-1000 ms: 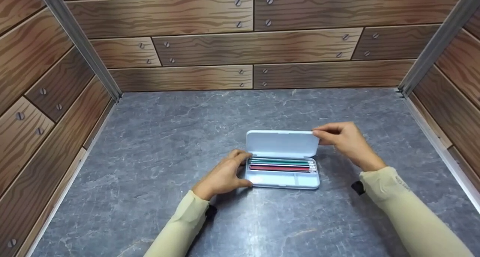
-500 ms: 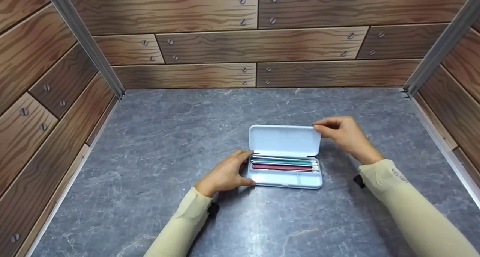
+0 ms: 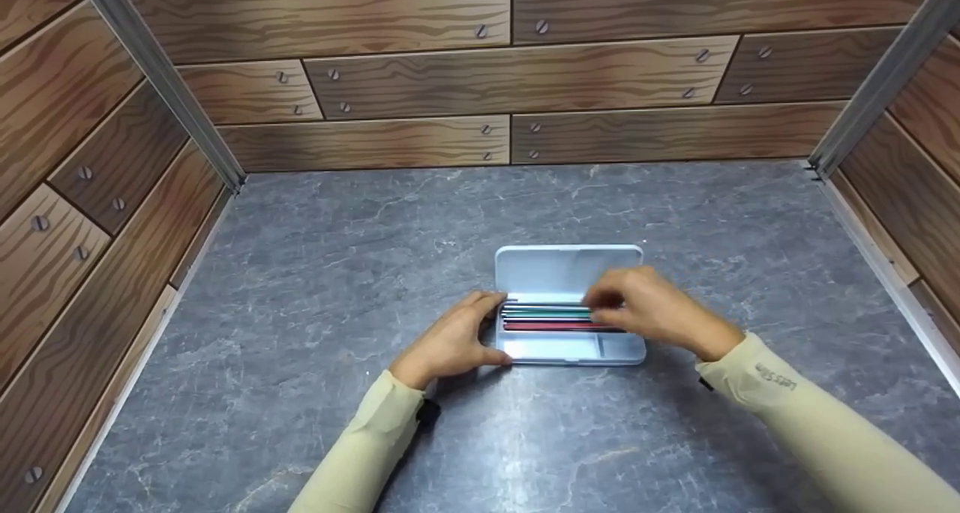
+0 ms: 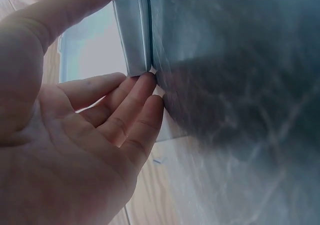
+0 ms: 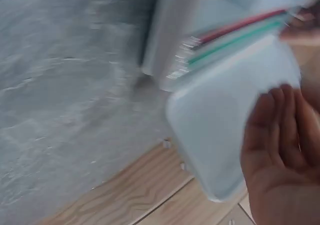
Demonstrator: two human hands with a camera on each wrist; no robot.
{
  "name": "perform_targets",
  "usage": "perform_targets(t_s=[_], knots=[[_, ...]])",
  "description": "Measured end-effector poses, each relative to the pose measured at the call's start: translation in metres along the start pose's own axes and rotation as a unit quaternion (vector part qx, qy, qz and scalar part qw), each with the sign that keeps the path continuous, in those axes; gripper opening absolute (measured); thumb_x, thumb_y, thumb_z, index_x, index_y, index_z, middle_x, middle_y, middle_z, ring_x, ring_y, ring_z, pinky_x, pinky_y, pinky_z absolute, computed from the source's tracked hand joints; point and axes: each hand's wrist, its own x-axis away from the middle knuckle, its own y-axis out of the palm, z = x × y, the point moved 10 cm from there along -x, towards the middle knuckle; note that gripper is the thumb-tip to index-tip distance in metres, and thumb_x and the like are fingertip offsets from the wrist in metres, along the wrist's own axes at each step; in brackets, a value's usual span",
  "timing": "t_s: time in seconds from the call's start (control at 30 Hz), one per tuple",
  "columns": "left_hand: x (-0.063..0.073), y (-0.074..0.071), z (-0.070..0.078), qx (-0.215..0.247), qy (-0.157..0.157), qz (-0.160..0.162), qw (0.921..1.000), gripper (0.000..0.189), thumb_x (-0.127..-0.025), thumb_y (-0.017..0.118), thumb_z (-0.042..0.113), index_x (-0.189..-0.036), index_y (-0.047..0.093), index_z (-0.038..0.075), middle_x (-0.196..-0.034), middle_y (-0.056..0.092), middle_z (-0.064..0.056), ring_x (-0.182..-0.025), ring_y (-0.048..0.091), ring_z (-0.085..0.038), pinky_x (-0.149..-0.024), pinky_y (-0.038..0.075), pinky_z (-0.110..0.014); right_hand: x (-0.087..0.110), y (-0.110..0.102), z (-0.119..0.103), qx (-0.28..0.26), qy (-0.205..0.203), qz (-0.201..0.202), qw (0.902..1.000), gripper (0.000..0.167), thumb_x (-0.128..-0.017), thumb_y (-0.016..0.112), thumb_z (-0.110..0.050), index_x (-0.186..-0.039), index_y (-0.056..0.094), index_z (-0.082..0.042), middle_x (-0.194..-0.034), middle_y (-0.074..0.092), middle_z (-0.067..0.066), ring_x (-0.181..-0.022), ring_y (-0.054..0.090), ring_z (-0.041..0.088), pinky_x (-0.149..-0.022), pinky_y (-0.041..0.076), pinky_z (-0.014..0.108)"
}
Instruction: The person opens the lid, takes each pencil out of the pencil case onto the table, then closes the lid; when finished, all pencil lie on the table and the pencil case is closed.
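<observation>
A pale blue pencil case (image 3: 551, 348) lies opened on the table, its lid (image 3: 540, 269) raised at the back. Several pencils (image 3: 544, 319), green, red and dark, fill its rear compartment. My left hand (image 3: 448, 346) grips the case's left end, thumb at the front corner and fingers at the back one. In the left wrist view, fingertips touch the end of the case (image 4: 132, 35). Over the right part of the pencils hovers my right hand (image 3: 656, 310), fingers loosely bent, hiding the pencils' right ends. The right wrist view shows nothing between its fingers (image 5: 272, 125).
The grey marbled tabletop (image 3: 360, 235) surrounds the case. Wood-patterned panels (image 3: 420, 85) stand at the back and both sides, with metal posts (image 3: 172, 93) in the corners. The front compartment of the case has a small divider (image 3: 599, 345).
My right hand has let go of the lid's right corner and moved left and down over the pencils. The lid has tipped farther back and stays up. My left hand keeps its place.
</observation>
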Motion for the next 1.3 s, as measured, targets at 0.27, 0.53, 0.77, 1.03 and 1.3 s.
perform_targets(t_s=[0.27, 0.53, 0.77, 1.03, 1.3], knots=[[-0.001, 0.0, 0.0, 0.003, -0.006, 0.006, 1.0, 0.101, -0.08, 0.1, 0.02, -0.165, 0.05, -0.003, -0.151, 0.065, -0.016, -0.142, 0.062, -0.033, -0.132, 0.046, -0.052, 0.002, 0.021, 0.001, 0.066, -0.049, -0.041, 0.9958, 0.015, -0.09, 0.086, 0.002, -0.105, 0.087, -0.003, -0.096, 0.08, 0.008, -0.088, 0.075, 0.022, -0.079, 0.067, 0.042], [-0.003, 0.0, 0.001, -0.004, -0.006, 0.002, 1.0, 0.101, -0.081, 0.1, 0.021, -0.165, 0.05, -0.002, -0.152, 0.064, -0.016, -0.143, 0.061, -0.034, -0.132, 0.045, -0.052, 0.005, 0.027, -0.013, 0.157, -0.082, -0.016, 0.984, 0.013, -0.086, 0.084, 0.005, -0.092, 0.083, -0.006, -0.087, 0.071, 0.006, -0.074, 0.065, 0.015, -0.068, 0.064, 0.037], [-0.001, 0.0, -0.002, 0.0, -0.016, 0.002, 0.9999, 0.101, -0.081, 0.1, 0.021, -0.166, 0.049, -0.002, -0.151, 0.064, -0.015, -0.143, 0.061, -0.033, -0.133, 0.045, -0.052, 0.009, 0.03, -0.021, 0.19, -0.097, 0.01, 0.9769, 0.012, -0.087, 0.081, 0.006, -0.089, 0.078, -0.006, -0.084, 0.065, 0.005, -0.071, 0.061, 0.018, -0.062, 0.06, 0.039], [-0.002, -0.001, 0.0, 0.005, -0.009, 0.004, 0.9999, 0.1, -0.081, 0.1, 0.021, -0.165, 0.05, -0.002, -0.15, 0.065, -0.015, -0.14, 0.062, -0.032, -0.131, 0.047, -0.052, 0.01, 0.029, -0.021, 0.195, -0.091, 0.022, 0.9762, 0.013, -0.089, 0.081, 0.006, -0.087, 0.077, -0.006, -0.082, 0.064, 0.004, -0.071, 0.061, 0.018, -0.062, 0.061, 0.037], [0.0, 0.0, 0.0, 0.011, -0.012, 0.005, 0.9999, 0.1, -0.081, 0.1, 0.02, -0.165, 0.05, -0.003, -0.15, 0.064, -0.016, -0.141, 0.061, -0.033, -0.131, 0.046, -0.053, 0.012, 0.032, -0.023, 0.209, -0.086, 0.038, 0.9734, 0.011, -0.089, 0.078, 0.008, -0.089, 0.075, -0.003, -0.083, 0.063, 0.005, -0.071, 0.06, 0.02, -0.062, 0.06, 0.037]])
